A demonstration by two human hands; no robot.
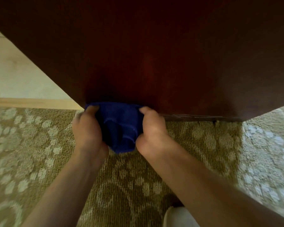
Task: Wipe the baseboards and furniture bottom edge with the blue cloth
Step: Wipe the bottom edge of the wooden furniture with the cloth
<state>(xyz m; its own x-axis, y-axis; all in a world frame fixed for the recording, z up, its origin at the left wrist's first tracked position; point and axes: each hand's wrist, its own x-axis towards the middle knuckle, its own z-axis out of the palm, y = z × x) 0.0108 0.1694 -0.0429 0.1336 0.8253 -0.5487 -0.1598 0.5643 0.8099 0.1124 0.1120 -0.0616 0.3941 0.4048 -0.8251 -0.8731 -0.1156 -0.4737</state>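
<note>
Blue cloth (120,126): bunched between both hands, far edge pressed against dark furniture (154,54) bottom edge, above carpet (39,145).
Left hand (87,130): gripping cloth's left side.
Right hand (152,130): gripping cloth's right side.

Place: a carpeted, furnished room, a home or hotel room; I cannot tell which.
Landmark: the dark wooden furniture (154,54) I am crouched in front of, its polished panel filling my view.
Below the furniture: patterned tan-and-cream carpet (39,145), running right up to its bottom edge.
Left of the furniture: a light wooden baseboard (31,102) meeting the carpet, with a pale wall (15,71) above it.
</note>
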